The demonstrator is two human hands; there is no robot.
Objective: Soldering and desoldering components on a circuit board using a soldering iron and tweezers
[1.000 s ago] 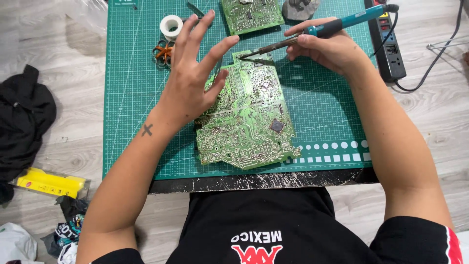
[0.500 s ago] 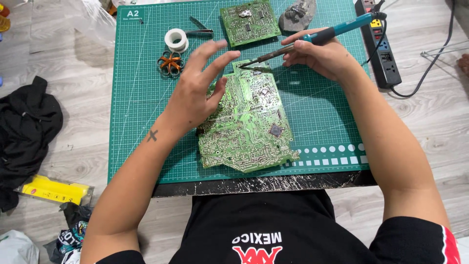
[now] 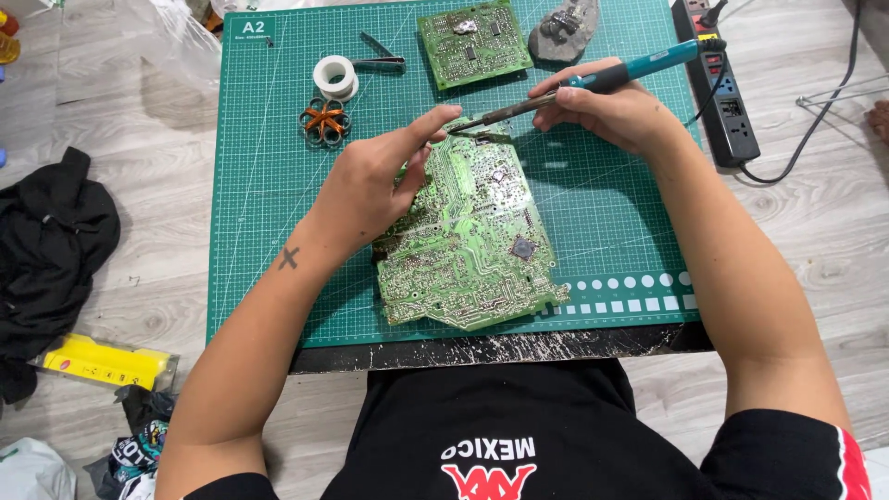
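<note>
Soldering iron (image 3: 593,85) with a teal handle, held in the right hand (image 3: 607,116); the fingers are closed around the handle and the dark metal tip points left, ending at the far edge of the large circuit board (image 3: 468,236). This board lies solder side up near the middle of the green cutting mat (image 3: 269,185), its long axis running from the near edge of the mat toward the far side, tilted slightly. The left hand (image 3: 370,190) rests on the board's left part, palm down; its index finger is stretched out to the far corner of the board, just beside the iron's tip. Whether the thumb and remaining fingers pinch the board's edge or merely press on it cannot be told.

On the far part of the mat lie a smaller circuit board (image 3: 474,42), a grey lump of metal scraps (image 3: 565,26) to its right, a white tape roll (image 3: 334,76) with a dark pair of tweezers (image 3: 380,57) just beside it, and an orange wire coil (image 3: 324,120) just nearer than the roll. A black power strip (image 3: 722,93) lies off the mat's right edge, with the iron's cord running toward it. On the wooden floor at the left are a black cloth (image 3: 51,250) and, nearer, a yellow package (image 3: 106,361).
</note>
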